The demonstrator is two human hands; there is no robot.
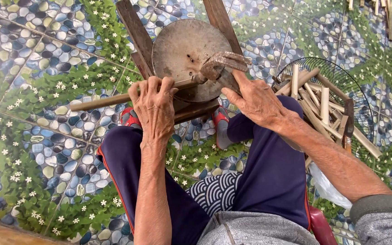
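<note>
My left hand (154, 105) grips a long thin bamboo stick (100, 101) that lies level across the front of a round worn metal disc (182, 51). The stick's right end meets a rusty curved metal fitting (221, 62) on the disc. My right hand (255, 99) rests against that fitting, thumb pointing up along it, fingers loosely bent. The disc is mounted on a wooden frame (134, 31) standing between my knees.
A round wire fan guard (341, 81) at the right holds several cut bamboo pieces (316, 102). More sticks lie at the top right (386, 11). The floor is tiled with a pebble and flower pattern. I sit on a red seat (319, 227).
</note>
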